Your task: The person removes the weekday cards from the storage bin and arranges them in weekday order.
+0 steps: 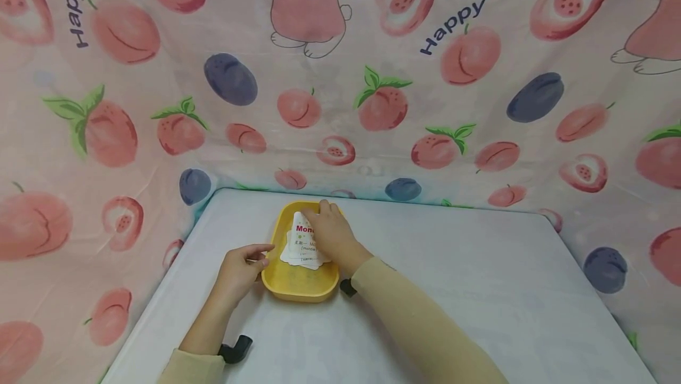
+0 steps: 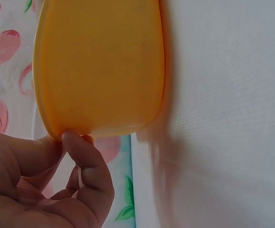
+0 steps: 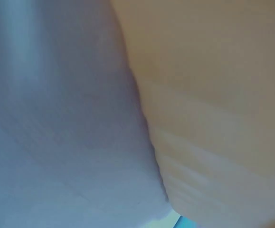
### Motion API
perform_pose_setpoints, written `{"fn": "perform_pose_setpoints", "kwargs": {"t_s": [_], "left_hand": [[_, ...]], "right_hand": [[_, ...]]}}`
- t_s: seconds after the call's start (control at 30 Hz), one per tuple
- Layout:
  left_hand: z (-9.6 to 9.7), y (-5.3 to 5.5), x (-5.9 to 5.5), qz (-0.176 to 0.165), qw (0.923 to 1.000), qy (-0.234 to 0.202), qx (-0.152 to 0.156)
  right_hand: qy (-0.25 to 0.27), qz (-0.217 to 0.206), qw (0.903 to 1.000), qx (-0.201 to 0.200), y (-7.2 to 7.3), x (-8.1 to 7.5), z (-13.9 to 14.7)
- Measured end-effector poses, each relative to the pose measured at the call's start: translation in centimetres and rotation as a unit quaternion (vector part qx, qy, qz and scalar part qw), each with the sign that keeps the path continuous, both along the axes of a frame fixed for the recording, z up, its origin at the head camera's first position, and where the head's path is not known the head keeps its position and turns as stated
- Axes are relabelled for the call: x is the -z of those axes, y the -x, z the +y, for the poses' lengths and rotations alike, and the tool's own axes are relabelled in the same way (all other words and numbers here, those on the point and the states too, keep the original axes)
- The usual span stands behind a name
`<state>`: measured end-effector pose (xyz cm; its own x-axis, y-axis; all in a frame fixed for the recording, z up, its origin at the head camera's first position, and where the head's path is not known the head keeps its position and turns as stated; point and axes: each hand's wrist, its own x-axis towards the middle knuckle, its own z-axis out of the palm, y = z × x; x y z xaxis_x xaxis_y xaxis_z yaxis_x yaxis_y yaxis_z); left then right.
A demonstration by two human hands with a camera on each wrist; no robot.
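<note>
A yellow plastic tray (image 1: 300, 295) stands on the white table, and several white cards (image 1: 311, 267) overlap inside it. The top card (image 1: 302, 236) shows red letters beginning "Mon" and smaller print. My right hand (image 1: 334, 235) reaches over the tray and holds this card by its right part, hiding the rest of the word. At the tray's left rim is my left hand (image 1: 242, 267). Seen in the left wrist view, thumb and fingertip of the left hand (image 2: 87, 175) pinch the edge of the tray (image 2: 99, 71). The right wrist view shows a beige sleeve (image 3: 213, 118), with the hand out of sight.
The white table (image 1: 452, 295) extends far to the right of the tray. Behind it and at the left hangs a pink cloth (image 1: 340, 77) printed with fruit. Black straps (image 1: 236, 350) sit at the wrists.
</note>
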<state>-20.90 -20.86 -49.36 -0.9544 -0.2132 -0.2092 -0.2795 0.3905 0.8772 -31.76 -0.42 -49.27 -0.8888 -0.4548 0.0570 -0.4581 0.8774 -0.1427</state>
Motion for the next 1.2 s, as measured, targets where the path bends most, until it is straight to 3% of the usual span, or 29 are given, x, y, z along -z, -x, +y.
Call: {"fn": "perform_pose_setpoints", "kwargs": {"t_s": [0.27,0.67,1.03,1.2], "left_hand": [[-0.1,-0.1,0.1,-0.003,0.9999,-0.01,0.002],[-0.2,0.0,0.3,-0.002,1.0,-0.006,0.001],[-0.1,-0.1,0.2,0.003,1.0,0.003,0.0],[0.0,-0.1,0.2,0.001,1.0,0.002,-0.002]], "right_hand": [[0.062,-0.044,0.9971,0.002,0.1,-0.1,0.6],[0.119,-0.041,0.9919,-0.018,0.1,-0.4,1.9],[0.2,-0.088,0.9753,0.029,-0.2,-1.1,2.3],[0.238,-0.114,0.9631,0.052,-0.2,-1.0,2.5]]}}
